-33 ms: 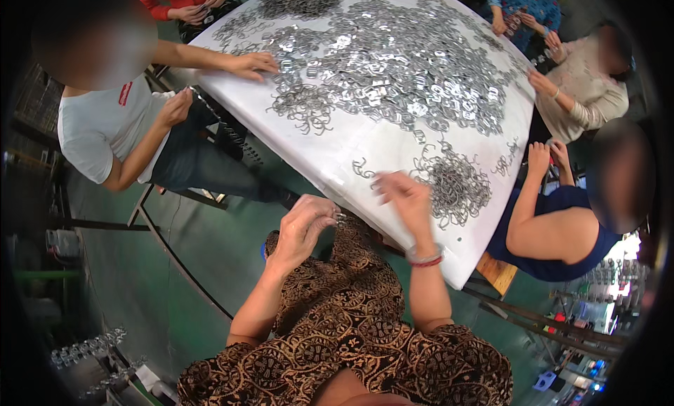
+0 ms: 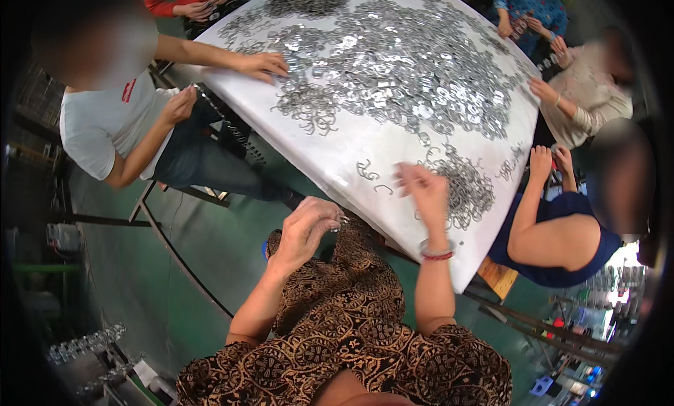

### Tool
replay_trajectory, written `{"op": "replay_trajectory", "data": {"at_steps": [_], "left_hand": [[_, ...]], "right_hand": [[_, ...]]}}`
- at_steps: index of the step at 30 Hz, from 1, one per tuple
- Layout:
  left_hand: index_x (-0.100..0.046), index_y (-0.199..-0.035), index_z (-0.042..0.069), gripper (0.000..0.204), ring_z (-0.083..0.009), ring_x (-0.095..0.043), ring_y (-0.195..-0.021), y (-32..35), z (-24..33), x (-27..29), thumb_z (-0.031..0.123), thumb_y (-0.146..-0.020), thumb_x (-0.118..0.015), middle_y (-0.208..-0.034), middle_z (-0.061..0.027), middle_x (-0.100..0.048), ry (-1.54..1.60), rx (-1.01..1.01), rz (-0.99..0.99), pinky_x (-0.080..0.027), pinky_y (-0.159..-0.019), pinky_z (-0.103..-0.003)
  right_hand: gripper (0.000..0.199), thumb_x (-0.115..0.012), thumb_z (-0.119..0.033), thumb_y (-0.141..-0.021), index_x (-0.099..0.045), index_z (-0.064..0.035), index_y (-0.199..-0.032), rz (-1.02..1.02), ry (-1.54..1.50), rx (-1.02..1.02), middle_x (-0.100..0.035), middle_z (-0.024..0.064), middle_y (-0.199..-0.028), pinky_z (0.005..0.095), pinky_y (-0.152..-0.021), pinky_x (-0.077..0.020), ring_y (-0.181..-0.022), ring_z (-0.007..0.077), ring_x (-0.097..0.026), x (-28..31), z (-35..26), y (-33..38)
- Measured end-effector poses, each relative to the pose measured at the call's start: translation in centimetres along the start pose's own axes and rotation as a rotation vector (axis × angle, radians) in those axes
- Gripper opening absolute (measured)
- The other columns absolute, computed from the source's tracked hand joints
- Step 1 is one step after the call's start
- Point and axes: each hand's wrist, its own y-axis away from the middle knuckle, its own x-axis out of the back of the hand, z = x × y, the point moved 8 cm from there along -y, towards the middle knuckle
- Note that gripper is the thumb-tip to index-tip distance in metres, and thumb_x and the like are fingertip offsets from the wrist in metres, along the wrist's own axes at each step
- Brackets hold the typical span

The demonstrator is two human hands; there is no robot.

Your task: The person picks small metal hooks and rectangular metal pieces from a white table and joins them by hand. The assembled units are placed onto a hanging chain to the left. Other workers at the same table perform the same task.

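My left hand [image 2: 307, 229] is closed just off the table's near edge, above my lap, its thumb and fingertips pinching a small shiny metal piece [image 2: 336, 224]. Most of that piece is hidden by the fingers. Over the near corner of the white table [image 2: 351, 149], my right hand [image 2: 428, 190] is smeared by motion, so whether it holds anything cannot be told. It is close beside a pile of curved wire hooks [image 2: 469, 194]. A few loose hooks [image 2: 365, 170] lie to its left on the table.
A broad heap of flat metal pieces [image 2: 393, 62] covers the table's middle. More hooks [image 2: 307, 105] lie at left and a dark pile [image 2: 305, 0] at the far end. A person in white [image 2: 105, 128] reaches in from the left; a person in navy [image 2: 562, 241] sits at right.
My right hand has moved right, toward the hook pile, uncovering a loose hook on the table. My left hand keeps its pinch in nearly the same place.
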Motion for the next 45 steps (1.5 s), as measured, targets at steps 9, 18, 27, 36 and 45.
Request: {"op": "replay_trajectory", "data": {"at_steps": [9,18,27,36,45], "left_hand": [[-0.063,-0.09,0.0,0.013,-0.0226,-0.064,-0.086,0.1,-1.2,0.7,0.003,-0.081,-0.073,-0.09,-0.0073,-0.067,-0.144,-0.028,-0.009,-0.051,-0.074,-0.035],[-0.062,-0.096,0.001,0.014,-0.0238,-0.065,-0.087,1.6,-0.9,1.6,-0.001,-0.084,-0.069,-0.091,-0.0083,-0.068,-0.155,-0.011,0.031,-0.049,-0.088,-0.041],[-0.064,-0.091,0.003,0.012,-0.0273,-0.061,-0.082,3.6,-0.7,2.1,0.002,-0.081,-0.07,-0.087,-0.0084,-0.066,-0.295,-0.024,0.076,-0.046,-0.074,-0.037],[-0.064,-0.092,0.003,0.014,-0.025,-0.063,-0.081,5.3,-2.6,2.2,0.003,-0.082,-0.073,-0.087,-0.0088,-0.067,-0.239,0.091,0.127,-0.046,-0.079,-0.036],[-0.068,-0.094,-0.001,0.014,-0.0228,-0.062,-0.078,0.9,-8.7,5.5,0.01,-0.086,-0.071,-0.086,-0.0113,-0.065,-0.294,0.359,0.306,-0.051,-0.075,-0.036]], "right_hand": [[0.023,-0.074,-0.016,-0.079,-0.068,0.0061,-0.083,0.051,1.054,0.062,-0.067,0.0243,-0.079,0.0456,-0.068,-0.0504,-0.075,0.0412,-0.066,7.4,11.4,-14.0],[0.017,-0.07,-0.002,-0.084,-0.066,0.003,-0.099,-0.007,0.217,0.091,-0.069,0.0134,-0.086,0.031,-0.061,-0.0547,-0.073,0.0178,-0.067,-0.9,3.9,-7.3],[0.018,-0.065,0.008,-0.087,-0.068,0.0064,-0.105,-0.252,-0.13,0.095,-0.066,0.0061,-0.095,0.0216,-0.067,-0.0524,-0.08,0.0092,-0.063,-11.6,-3.4,5.8],[0.02,-0.064,0.012,-0.085,-0.069,0.0066,-0.104,-0.242,-0.305,-0.011,-0.065,0.0079,-0.093,0.0212,-0.064,-0.0517,-0.073,0.01,-0.063,-12.4,-3.7,7.0],[0.018,-0.064,0.013,-0.084,-0.069,0.0063,-0.099,-0.235,-0.314,-0.03,-0.065,0.0102,-0.091,0.0221,-0.063,-0.053,-0.071,0.0122,-0.064,-11.4,-2.3,6.2]]}}
